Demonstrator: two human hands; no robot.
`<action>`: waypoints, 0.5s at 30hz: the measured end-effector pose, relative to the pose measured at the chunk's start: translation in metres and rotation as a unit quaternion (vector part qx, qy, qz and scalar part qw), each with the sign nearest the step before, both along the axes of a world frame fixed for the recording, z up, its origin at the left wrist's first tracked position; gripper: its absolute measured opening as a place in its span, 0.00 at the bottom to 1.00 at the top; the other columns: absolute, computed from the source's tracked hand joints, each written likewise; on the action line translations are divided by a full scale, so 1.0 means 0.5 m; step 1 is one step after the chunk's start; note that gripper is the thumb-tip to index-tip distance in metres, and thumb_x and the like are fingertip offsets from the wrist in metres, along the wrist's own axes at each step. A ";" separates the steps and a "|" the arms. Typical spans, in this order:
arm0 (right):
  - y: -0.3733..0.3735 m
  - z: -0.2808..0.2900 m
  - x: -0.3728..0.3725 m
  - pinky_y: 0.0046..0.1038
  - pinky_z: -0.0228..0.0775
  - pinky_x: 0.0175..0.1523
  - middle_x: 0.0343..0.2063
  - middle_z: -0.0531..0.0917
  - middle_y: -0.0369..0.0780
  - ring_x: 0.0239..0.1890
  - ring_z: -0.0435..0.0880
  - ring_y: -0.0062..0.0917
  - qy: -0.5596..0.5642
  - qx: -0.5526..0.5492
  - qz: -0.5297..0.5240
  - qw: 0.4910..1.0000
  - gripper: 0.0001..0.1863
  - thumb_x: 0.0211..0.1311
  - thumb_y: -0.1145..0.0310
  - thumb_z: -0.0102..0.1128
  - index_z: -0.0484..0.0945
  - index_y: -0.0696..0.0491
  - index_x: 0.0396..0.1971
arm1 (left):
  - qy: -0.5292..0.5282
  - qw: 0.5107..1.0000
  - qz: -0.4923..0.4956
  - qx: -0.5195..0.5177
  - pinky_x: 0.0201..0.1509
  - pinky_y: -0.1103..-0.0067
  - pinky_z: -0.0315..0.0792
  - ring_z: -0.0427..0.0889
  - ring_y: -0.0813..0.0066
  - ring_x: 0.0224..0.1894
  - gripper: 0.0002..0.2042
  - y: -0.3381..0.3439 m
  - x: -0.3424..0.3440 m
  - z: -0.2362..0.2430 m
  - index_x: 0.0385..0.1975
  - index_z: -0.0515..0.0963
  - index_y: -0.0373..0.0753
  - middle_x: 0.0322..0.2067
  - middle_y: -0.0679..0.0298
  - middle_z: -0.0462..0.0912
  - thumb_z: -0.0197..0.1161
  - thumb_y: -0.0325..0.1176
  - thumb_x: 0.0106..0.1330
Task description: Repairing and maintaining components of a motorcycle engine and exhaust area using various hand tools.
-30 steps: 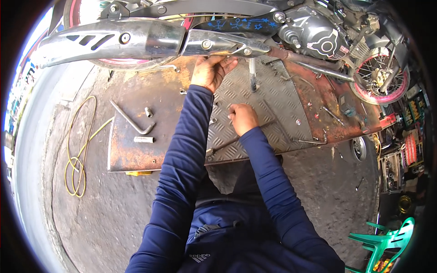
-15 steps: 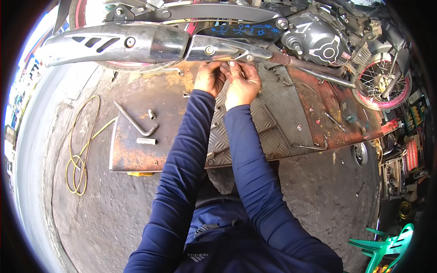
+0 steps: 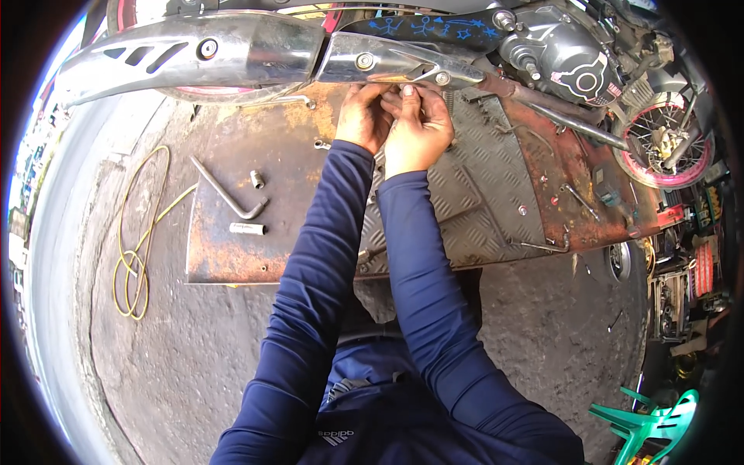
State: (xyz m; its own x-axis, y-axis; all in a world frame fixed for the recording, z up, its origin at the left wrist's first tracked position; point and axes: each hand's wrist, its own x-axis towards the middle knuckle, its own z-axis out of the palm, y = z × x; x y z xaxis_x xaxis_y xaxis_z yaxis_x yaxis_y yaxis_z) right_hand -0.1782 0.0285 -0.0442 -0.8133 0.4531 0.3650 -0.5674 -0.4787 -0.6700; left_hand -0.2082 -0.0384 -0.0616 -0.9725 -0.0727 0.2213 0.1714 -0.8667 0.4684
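Both of my hands meet just under the lower edge of a motorcycle's silver exhaust shield (image 3: 403, 62). My left hand (image 3: 363, 120) has its fingers curled in a pinch toward the right hand. My right hand (image 3: 422, 128) is closed too, thumb raised and fingertips pressed together near the left fingers. Whatever is between the fingertips is too small or hidden to make out. Two bolts show on the shield above, and the long silver muffler cover (image 3: 194, 50) stretches away to the left. The engine cover (image 3: 570, 66) sits to the right.
Below is a rusty metal platform (image 3: 302, 194) with a tread-plate section (image 3: 473, 201). On its left lie a bent steel bar tool (image 3: 225, 186), a short socket (image 3: 256, 179) and a long socket (image 3: 248, 229). Wrenches (image 3: 580, 200) lie rightward. A yellow hose (image 3: 143, 232) and green plastic chair (image 3: 651, 426) flank the floor.
The view has shifted slightly, so the motorcycle sits higher in the picture. Both hands stay together under the shield, with the fingers only slightly rearranged.
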 end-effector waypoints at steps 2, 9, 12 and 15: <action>-0.006 0.009 0.013 0.29 0.85 0.36 0.30 0.84 0.45 0.29 0.86 0.27 -0.032 -0.043 0.028 0.998 0.04 0.67 0.80 0.56 0.76 0.66 0.36 | 0.003 1.000 -0.004 0.003 0.42 0.75 0.79 0.83 0.65 0.38 0.08 -0.003 0.005 0.002 0.42 0.73 0.28 0.39 0.52 0.81 0.54 0.20 0.64; -0.004 0.027 0.025 0.30 0.86 0.35 0.32 0.84 0.47 0.28 0.87 0.30 -0.048 -0.087 0.066 0.993 0.05 0.62 0.84 0.60 0.76 0.68 0.38 | -0.007 1.000 -0.028 -0.006 0.39 0.78 0.80 0.83 0.69 0.34 0.09 -0.012 0.003 0.003 0.40 0.77 0.27 0.35 0.55 0.83 0.52 0.23 0.64; -0.001 0.025 0.016 0.31 0.87 0.36 0.32 0.84 0.47 0.29 0.87 0.32 -0.062 -0.076 0.060 0.993 0.06 0.61 0.85 0.61 0.77 0.67 0.37 | 0.047 0.997 -0.064 0.016 0.40 0.78 0.80 0.84 0.69 0.36 0.10 -0.021 -0.003 -0.005 0.40 0.77 0.26 0.36 0.53 0.83 0.51 0.22 0.64; 0.000 0.011 0.025 0.32 0.86 0.37 0.33 0.84 0.47 0.30 0.87 0.32 -0.047 -0.110 0.080 0.990 0.06 0.61 0.85 0.60 0.77 0.66 0.37 | -0.001 1.000 -0.011 -0.023 0.39 0.78 0.79 0.84 0.69 0.35 0.09 -0.013 0.004 -0.004 0.39 0.77 0.26 0.36 0.53 0.83 0.51 0.22 0.64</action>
State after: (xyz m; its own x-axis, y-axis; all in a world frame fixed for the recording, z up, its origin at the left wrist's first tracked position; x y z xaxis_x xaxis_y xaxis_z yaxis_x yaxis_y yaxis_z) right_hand -0.1656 0.0287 -0.0386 -0.9066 0.3766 0.1906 -0.4129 -0.6977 -0.5854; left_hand -0.2062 -0.0447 -0.0636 -0.9741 -0.0403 0.2227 0.1514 -0.8477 0.5085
